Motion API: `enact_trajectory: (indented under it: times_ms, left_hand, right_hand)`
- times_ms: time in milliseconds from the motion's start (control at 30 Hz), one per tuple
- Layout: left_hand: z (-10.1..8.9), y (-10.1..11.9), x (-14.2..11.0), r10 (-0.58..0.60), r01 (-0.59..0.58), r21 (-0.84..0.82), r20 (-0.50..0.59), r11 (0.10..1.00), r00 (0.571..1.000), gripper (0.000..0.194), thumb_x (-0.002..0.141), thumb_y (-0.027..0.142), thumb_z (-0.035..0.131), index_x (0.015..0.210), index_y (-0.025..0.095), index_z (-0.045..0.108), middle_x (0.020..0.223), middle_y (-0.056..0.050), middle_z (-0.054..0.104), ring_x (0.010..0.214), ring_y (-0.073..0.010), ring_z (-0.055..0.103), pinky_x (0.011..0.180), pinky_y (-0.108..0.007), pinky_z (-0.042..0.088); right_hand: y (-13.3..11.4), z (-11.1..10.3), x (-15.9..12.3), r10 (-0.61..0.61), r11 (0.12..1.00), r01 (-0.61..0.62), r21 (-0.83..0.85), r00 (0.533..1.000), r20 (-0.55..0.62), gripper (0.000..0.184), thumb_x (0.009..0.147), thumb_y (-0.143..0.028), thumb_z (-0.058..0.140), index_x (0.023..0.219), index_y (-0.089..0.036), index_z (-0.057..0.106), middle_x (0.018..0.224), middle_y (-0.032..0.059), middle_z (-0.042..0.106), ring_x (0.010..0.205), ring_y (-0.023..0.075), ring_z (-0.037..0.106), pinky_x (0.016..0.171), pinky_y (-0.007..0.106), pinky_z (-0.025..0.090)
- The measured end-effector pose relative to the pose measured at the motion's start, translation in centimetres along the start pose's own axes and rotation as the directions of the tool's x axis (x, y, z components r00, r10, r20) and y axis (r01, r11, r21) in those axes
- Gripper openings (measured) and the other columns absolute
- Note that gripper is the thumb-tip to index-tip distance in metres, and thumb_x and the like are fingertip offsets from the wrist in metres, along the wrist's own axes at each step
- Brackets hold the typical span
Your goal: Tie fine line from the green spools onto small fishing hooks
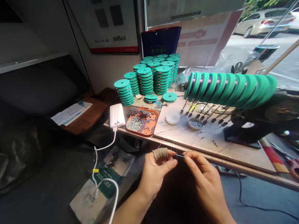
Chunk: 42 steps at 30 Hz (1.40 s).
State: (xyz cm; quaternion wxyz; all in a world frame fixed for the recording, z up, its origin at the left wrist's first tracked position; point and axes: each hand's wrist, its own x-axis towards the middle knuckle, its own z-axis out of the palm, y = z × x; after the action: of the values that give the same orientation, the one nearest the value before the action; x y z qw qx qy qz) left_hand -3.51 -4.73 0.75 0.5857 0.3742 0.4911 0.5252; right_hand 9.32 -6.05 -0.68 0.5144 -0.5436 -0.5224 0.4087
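My left hand is closed in a pinch, with a beige cloth wrap around its forefinger. A short, thin blue tube-like piece stretches between the fingertips of both hands. My right hand pinches its other end. Fine pinkish lines run from near the left fingers up to the table edge. Just beyond the hands, an orange tray carries small metal pieces, light tubes and a dark clump. A small bowl of grey pellets sits farther right, next to a white round disc.
Green foam spools stand in stacks at the back. A row of wound green spools hangs on a machine at right, weighted lines dangling. A white power bank sits at the table's left corner, its cable trailing down. Scissors lie far right.
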Motion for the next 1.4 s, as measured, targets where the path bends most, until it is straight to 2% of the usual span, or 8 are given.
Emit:
enact_trajectory:
  times_ms: [100,267,467,600,667,767,1067,1400]
  left_hand:
    - [1.6,-0.5,0.1,0.014,-0.015,-0.216,-0.005,0.976,1.000,0.013,0.059,0.017,0.074,0.070,0.016,0.068,0.071,0.000,0.068,0.070,-0.0119,0.061,0.072,-0.023,0.048]
    - [3.0,-0.5,0.2,0.040,-0.049,-0.298,-0.036,0.953,0.999,0.009,0.062,0.018,0.074,0.067,0.017,0.067,0.067,0.002,0.068,0.066,-0.0095,0.061,0.070,-0.020,0.049]
    - [2.5,-0.7,0.5,0.118,-0.118,-0.179,-0.009,0.977,0.993,0.008,0.065,0.018,0.071,0.065,0.016,0.064,0.066,0.002,0.064,0.066,-0.0096,0.057,0.069,-0.021,0.047]
    - [1.7,-0.4,0.8,0.180,-0.185,0.090,0.068,0.979,0.981,0.007,0.068,0.018,0.068,0.063,0.014,0.064,0.063,0.000,0.063,0.064,-0.0113,0.056,0.066,-0.022,0.046]
    - [1.5,-0.2,1.0,0.177,-0.191,0.216,0.083,0.958,0.981,0.007,0.068,0.019,0.068,0.064,0.013,0.065,0.062,-0.001,0.065,0.061,-0.0121,0.057,0.062,-0.022,0.046]
    - [1.6,-0.3,1.0,0.193,-0.210,0.350,0.082,0.913,0.978,0.005,0.067,0.017,0.068,0.065,0.013,0.067,0.063,-0.003,0.067,0.059,-0.0131,0.059,0.059,-0.021,0.046]
    - [1.7,-0.8,1.1,0.239,-0.242,0.413,0.060,0.878,0.969,0.003,0.065,0.013,0.068,0.066,0.015,0.070,0.065,-0.002,0.070,0.061,-0.0126,0.063,0.061,-0.018,0.048]
    - [1.7,-1.7,1.1,0.201,-0.207,0.309,0.052,0.928,0.978,0.004,0.065,0.017,0.069,0.067,0.014,0.069,0.067,-0.004,0.070,0.064,-0.0147,0.063,0.064,-0.021,0.048]
  right_hand:
    - [0.2,0.3,0.1,0.076,0.985,-0.073,0.157,0.997,-0.014,0.016,0.080,-0.035,0.056,0.078,-0.018,0.054,0.070,0.0003,0.054,0.066,0.0143,0.052,0.060,0.024,0.045]
    - [0.8,1.4,-0.3,0.104,0.961,-0.095,0.260,0.994,-0.021,0.016,0.080,-0.034,0.056,0.079,-0.019,0.054,0.077,0.0012,0.059,0.069,0.0139,0.054,0.064,0.025,0.047]
    - [0.7,0.2,-0.1,-0.155,0.987,0.153,-0.052,0.987,-0.035,0.012,0.084,-0.029,0.050,0.087,-0.019,0.055,0.085,0.0042,0.060,0.079,0.0170,0.057,0.071,0.030,0.047]
    - [1.6,-4.3,3.5,-0.504,0.693,0.360,-0.625,0.861,-0.064,0.014,0.085,-0.028,0.049,0.087,-0.017,0.058,0.087,0.0063,0.060,0.084,0.0193,0.056,0.076,0.032,0.043]
    - [2.2,-6.2,5.7,-0.538,0.426,0.414,-0.804,0.831,0.142,0.020,0.088,-0.027,0.043,0.086,-0.016,0.060,0.080,0.0055,0.062,0.076,0.0183,0.057,0.068,0.028,0.043]
    - [2.7,-7.3,8.0,-0.486,0.239,0.482,-0.843,0.811,0.326,0.024,0.088,-0.025,0.041,0.084,-0.016,0.063,0.074,0.0047,0.064,0.068,0.0187,0.056,0.062,0.028,0.040]
    - [2.1,-5.8,8.3,-0.381,0.056,0.470,-0.881,0.825,0.417,0.023,0.080,-0.008,0.046,0.062,-0.017,0.058,0.060,0.0045,0.057,0.062,0.0182,0.049,0.057,0.027,0.029]
    - [2.7,-6.2,8.9,-0.394,0.087,0.485,-0.870,0.819,0.417,0.023,0.079,-0.005,0.043,0.062,-0.016,0.056,0.063,0.0065,0.056,0.062,0.0191,0.049,0.057,0.028,0.030]
